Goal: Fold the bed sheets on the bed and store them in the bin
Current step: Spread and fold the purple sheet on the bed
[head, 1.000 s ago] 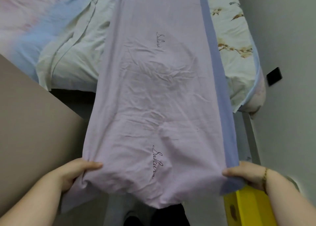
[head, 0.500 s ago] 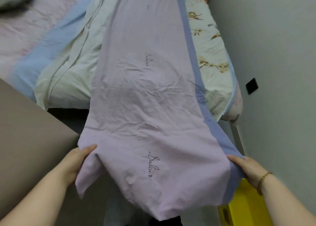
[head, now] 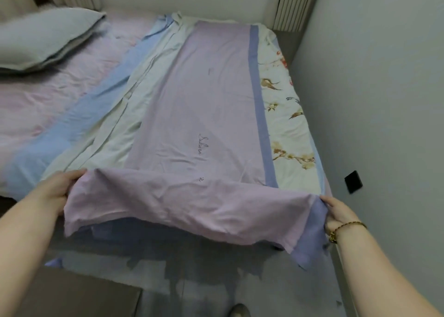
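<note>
We have lifted the near edge of the lilac sheet point(head: 197, 115) over the bed point(head: 48, 95); our left hand point(head: 57, 187) and right hand point(head: 336, 211) pinch its corners. It seems light and limp, so corners hold best.

Lilac sheet point(head: 204, 112) x1, pillow point(head: 43, 35) x1, hands point(head: 56, 189) point(head: 336, 211) x2.

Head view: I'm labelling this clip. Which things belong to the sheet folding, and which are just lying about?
Job: lilac sheet, held at its near corners by left hand and right hand; green sheet and floral sheet, not yet folded.
Lying about: pillow; black wall plate; shoe.
</note>
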`<act>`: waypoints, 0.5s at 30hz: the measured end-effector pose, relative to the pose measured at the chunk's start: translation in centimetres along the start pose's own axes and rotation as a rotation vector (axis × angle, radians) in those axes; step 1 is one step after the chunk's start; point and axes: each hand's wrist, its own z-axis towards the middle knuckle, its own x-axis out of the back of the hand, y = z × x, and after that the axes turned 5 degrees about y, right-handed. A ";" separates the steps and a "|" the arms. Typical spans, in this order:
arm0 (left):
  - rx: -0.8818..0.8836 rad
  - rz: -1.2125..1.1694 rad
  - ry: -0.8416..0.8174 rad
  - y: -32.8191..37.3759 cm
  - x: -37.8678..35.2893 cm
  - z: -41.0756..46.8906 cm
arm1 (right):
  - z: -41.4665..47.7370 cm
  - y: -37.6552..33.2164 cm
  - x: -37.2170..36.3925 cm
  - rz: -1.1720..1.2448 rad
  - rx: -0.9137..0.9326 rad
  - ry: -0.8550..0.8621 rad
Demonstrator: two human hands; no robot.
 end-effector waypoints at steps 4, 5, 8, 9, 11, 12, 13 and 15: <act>-0.049 -0.050 -0.012 2.2 -3.3 2.0 | 4.8 -2.3 -3.9 -0.024 0.011 -0.046; -0.031 -0.045 -0.031 2.0 -4.1 2.3 | 6.0 -2.8 -4.6 -0.049 0.009 -0.053; 0.043 -0.023 -0.031 2.2 -5.5 5.1 | 9.4 -3.3 -6.7 -0.079 0.005 0.050; 0.050 -0.040 -0.035 2.5 -6.1 5.8 | 10.3 -3.4 -7.2 -0.096 -0.004 0.057; 0.069 -0.055 -0.023 3.3 -7.4 9.2 | 12.4 -4.0 -9.1 -0.089 -0.047 0.081; 0.084 -0.056 -0.022 3.8 -8.2 10.7 | 13.0 -4.4 -10.2 -0.065 -0.061 0.069; 0.106 -0.059 -0.029 4.4 -9.3 12.4 | 13.6 -4.7 -11.7 -0.057 -0.076 0.051; 0.168 -0.099 -0.075 5.2 -11.2 15.6 | 15.2 -4.8 -13.5 -0.067 -0.091 0.021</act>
